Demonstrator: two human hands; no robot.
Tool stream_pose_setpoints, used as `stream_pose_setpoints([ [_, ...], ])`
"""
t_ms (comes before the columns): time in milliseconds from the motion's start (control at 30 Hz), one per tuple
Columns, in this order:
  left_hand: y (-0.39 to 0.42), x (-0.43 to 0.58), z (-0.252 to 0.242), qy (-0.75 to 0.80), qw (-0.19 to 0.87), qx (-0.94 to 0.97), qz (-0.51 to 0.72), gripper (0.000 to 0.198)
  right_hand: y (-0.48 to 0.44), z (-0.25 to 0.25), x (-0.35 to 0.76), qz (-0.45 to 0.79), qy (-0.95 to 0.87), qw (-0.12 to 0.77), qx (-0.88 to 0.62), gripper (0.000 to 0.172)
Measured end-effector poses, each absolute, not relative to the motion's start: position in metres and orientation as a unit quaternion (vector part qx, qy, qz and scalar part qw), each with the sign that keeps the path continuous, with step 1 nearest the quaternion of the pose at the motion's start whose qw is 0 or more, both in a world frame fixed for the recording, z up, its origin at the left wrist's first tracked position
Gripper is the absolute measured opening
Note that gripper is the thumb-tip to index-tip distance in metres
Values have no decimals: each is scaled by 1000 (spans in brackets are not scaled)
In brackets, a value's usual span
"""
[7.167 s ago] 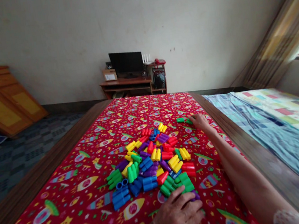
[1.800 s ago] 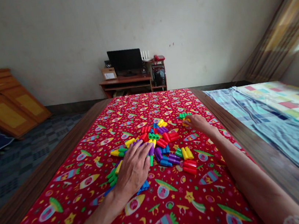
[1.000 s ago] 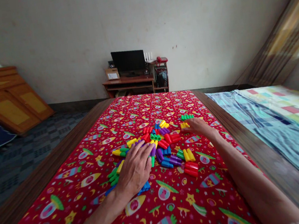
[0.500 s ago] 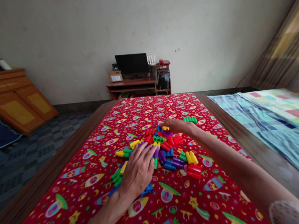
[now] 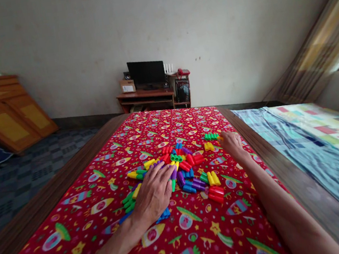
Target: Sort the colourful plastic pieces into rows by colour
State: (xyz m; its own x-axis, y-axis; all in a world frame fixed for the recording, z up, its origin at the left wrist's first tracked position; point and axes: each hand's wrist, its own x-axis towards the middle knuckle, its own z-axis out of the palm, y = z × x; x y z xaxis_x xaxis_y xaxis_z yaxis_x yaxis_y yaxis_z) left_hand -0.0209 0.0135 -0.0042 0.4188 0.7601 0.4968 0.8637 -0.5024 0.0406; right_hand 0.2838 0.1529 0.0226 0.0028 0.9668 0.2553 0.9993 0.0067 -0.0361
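A pile of coloured plastic blocks (image 5: 183,168) lies on a red patterned cloth (image 5: 178,235) over a long wooden table. My left hand (image 5: 153,194) rests flat on the near left part of the pile, fingers spread over several blocks. My right hand (image 5: 231,142) reaches to the far right, beside a green block (image 5: 211,136) and a yellow block (image 5: 209,146) set apart from the pile. Its fingers curl toward the green block; whether they hold anything is hidden.
A bed with a blue and striped sheet (image 5: 310,141) runs along the table's right side. A low desk with a monitor (image 5: 146,72) stands at the far wall. A wooden cabinet (image 5: 6,112) is at the left.
My right hand went left to the pile's far edge half a second ago, then came back right to the green and yellow blocks. My left hand stayed flat on the pile.
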Motion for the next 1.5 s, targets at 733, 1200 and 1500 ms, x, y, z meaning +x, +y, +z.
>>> stream_pose_setpoints([
  [733,15,-21,-4,-480,112,-836,-240,44,166,17,314,60,-842,89,-529,41],
  [1200,14,-22,-4,-484,107,-835,-238,45,157,27,308,37,-842,50,-536,46],
  [1500,12,-19,1,-483,106,-835,-240,44,130,51,260,41,-879,70,-469,24],
])
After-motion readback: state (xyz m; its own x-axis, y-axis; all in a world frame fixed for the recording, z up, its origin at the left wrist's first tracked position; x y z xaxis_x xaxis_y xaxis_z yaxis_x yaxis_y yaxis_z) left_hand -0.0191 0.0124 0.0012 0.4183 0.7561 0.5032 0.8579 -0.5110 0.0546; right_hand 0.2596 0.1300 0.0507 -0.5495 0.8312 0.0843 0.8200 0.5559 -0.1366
